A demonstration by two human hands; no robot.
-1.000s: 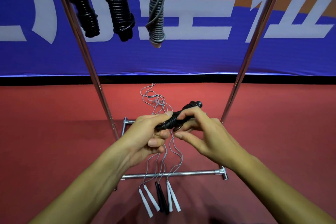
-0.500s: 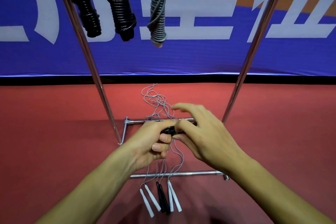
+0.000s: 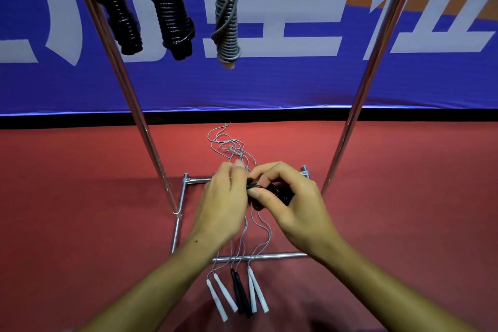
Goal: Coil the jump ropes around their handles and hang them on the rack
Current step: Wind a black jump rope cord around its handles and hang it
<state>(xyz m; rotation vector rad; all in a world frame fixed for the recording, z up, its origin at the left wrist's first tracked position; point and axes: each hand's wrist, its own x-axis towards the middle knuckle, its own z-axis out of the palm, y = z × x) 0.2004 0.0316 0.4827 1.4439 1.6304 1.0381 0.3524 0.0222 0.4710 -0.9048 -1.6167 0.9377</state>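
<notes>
Both hands meet mid-frame over red floor: left hand point(image 3: 223, 197) & right hand point(image 3: 291, 199) pinch a black coiled jump rope bundle point(image 3: 280, 194) between them. Three wound ropes hang from chrome tube rack point(image 3: 140, 116) up top: two black point(image 3: 169, 5), one grey point(image 3: 227, 16). Loose grey cords w/ white & black slim handles point(image 3: 237, 291) lie on floor beneath

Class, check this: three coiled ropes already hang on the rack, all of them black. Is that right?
Not quite. Three coiled ropes do hang on the rack, but only two are black; the third coiled rope is grey, as the head view shows.
</notes>
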